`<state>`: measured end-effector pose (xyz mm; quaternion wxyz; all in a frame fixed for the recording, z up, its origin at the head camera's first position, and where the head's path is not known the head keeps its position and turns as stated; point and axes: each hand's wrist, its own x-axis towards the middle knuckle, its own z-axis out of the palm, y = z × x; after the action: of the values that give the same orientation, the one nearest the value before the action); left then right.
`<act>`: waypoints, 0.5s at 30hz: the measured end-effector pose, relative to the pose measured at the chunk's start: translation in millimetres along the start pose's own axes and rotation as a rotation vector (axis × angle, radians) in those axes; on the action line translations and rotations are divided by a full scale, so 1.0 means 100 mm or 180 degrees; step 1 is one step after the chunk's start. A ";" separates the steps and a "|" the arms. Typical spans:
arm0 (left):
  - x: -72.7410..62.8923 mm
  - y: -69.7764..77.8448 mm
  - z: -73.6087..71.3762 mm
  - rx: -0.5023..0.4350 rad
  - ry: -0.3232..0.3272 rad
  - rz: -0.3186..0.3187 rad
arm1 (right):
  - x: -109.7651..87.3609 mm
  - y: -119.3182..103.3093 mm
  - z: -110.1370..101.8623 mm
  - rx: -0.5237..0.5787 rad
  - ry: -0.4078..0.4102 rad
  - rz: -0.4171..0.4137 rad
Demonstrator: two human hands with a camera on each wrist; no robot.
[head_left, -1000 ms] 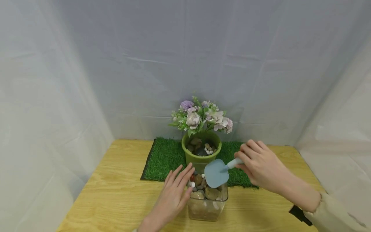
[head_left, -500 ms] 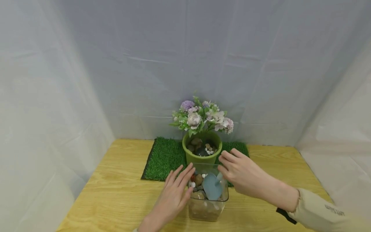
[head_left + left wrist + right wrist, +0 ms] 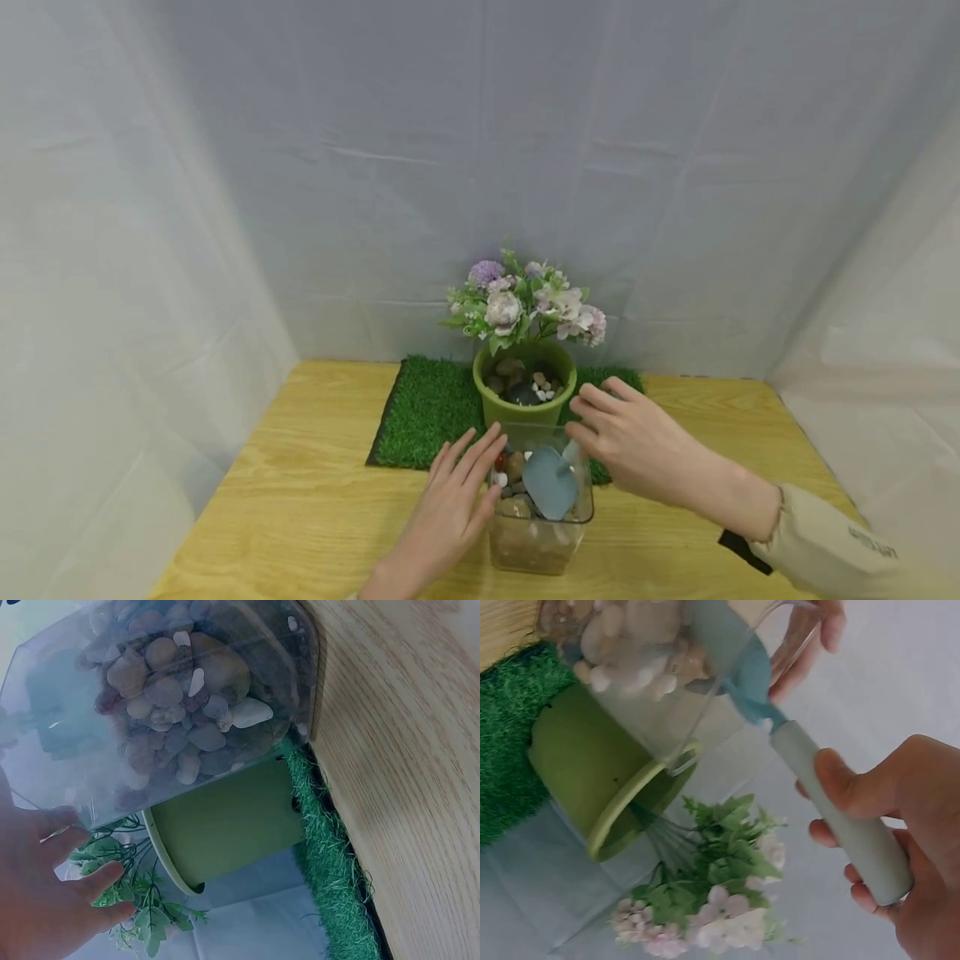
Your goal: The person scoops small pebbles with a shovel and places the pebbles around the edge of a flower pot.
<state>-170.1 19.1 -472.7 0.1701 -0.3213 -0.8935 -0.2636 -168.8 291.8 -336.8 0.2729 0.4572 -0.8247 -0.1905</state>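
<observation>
My right hand (image 3: 637, 442) grips the pale handle of a small blue shovel (image 3: 551, 483), thumb along it in the right wrist view. The shovel's blade (image 3: 739, 652) is inside a clear square container (image 3: 534, 554), down among the pebbles (image 3: 172, 690). With fingers spread, my left hand (image 3: 450, 504) rests against the container's left rim. Right behind the container stands a green flowerpot (image 3: 525, 412) with stones inside. Pink, white and purple flowers (image 3: 525, 304) rise from the pot.
A mat of artificial grass (image 3: 438, 412) lies under the pot on the wooden table (image 3: 315, 483). White sheeting (image 3: 480, 167) hangs behind the table and at both sides.
My right hand has moved left and down, taking the shovel's blade from above the container into the pebbles. Over the last half second it has barely moved. The left hand stays at the rim.
</observation>
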 end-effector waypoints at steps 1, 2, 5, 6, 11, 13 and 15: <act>0.00 0.00 0.00 -0.0008 0.0006 -0.0001 | -0.01 0.01 0.03 0.0071 0.0061 0.0012; 0.00 0.00 0.00 -0.0018 0.0010 -0.0004 | -0.02 0.02 0.06 0.0140 0.0123 0.0020; 0.00 0.01 0.00 -0.0038 0.0005 -0.0017 | -0.05 0.03 0.13 0.0255 0.0253 0.0021; 0.00 0.01 0.00 -0.0045 0.0007 -0.0016 | -0.05 0.03 0.15 0.0272 0.0289 0.0027; 0.00 0.00 0.00 -0.0067 -0.0012 -0.0022 | -0.07 -0.05 0.32 0.0522 0.0557 0.0098; 0.00 0.00 0.00 -0.0063 -0.0011 -0.0016 | -0.08 -0.08 0.42 0.0728 0.0660 0.0206; 0.00 0.00 0.00 -0.0055 0.0011 0.0002 | -0.09 -0.10 0.51 0.0996 0.0738 0.0374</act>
<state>-170.2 19.0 -473.0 0.1690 -0.3226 -0.8908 -0.2718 -190.2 298.1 -384.5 0.3023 0.4640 -0.8326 0.0100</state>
